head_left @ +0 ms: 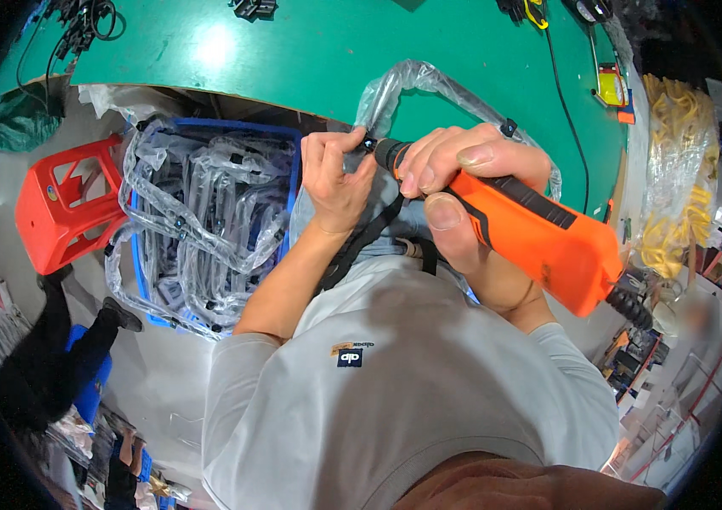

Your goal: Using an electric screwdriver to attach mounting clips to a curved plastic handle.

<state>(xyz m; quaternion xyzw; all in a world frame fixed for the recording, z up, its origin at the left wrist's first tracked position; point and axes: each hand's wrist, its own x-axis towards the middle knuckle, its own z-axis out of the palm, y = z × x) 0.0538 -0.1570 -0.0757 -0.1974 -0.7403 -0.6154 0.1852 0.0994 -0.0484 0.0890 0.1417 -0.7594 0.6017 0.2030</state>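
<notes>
An orange and black electric screwdriver [539, 234] is gripped in my right hand [484, 174], its cord trailing from the rear end. Its black nose points left, at a small black fitting [368, 144] on the end of a bent tube frame [419, 76] wrapped in clear plastic. Thumb and fingertips of my left hand [335, 183] are closed on that fitting, right by the tool's tip. The frame lies partly over the near edge of the green table [293, 64]. A second black fitting [509, 127] shows on the frame's right side. The screwdriver's bit is hidden.
At my left stands a blue crate [297, 153] piled with plastic-wrapped frames [208, 221], beside a red stool [59, 208]. Black parts [254, 8] and a dark cable [566, 110] lie on the table, with a yellow tape measure [611, 85] at its right edge. Another person's legs [63, 340] show at far left.
</notes>
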